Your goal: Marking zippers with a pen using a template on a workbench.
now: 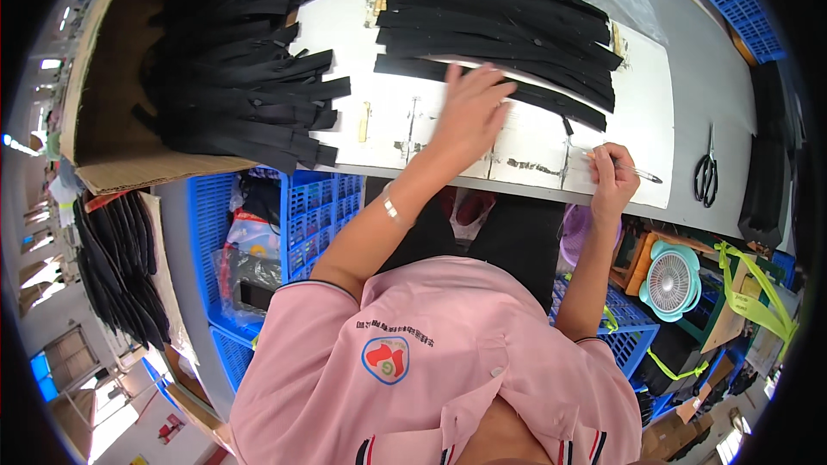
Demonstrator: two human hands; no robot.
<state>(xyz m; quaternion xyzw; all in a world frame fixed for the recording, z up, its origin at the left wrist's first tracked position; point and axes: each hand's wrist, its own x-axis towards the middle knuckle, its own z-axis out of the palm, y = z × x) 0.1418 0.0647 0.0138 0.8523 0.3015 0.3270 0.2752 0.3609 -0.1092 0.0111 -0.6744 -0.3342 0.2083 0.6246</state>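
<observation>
My left hand (472, 116) lies with fingers stretched out over a single black fabric strip (560, 104) on a white board (646, 112), fingertips touching the strip. My right hand (610, 176) is closed round a slim pen (648, 176), near the board's front edge; its clear barrel sticks out to the right. Beyond my left hand, several black strips (491, 21) lie side by side across the board. Dark marks run along the front part of the board, and a small black piece (568, 126) sits close to the single strip's right end.
A cardboard box (112, 77) at the left holds a heap of black strips (241, 77). Black-handled scissors (706, 176) lie on the grey table (715, 77) to the right. Blue crates (211, 232) and a turquoise fan (670, 282) stand below the table's level.
</observation>
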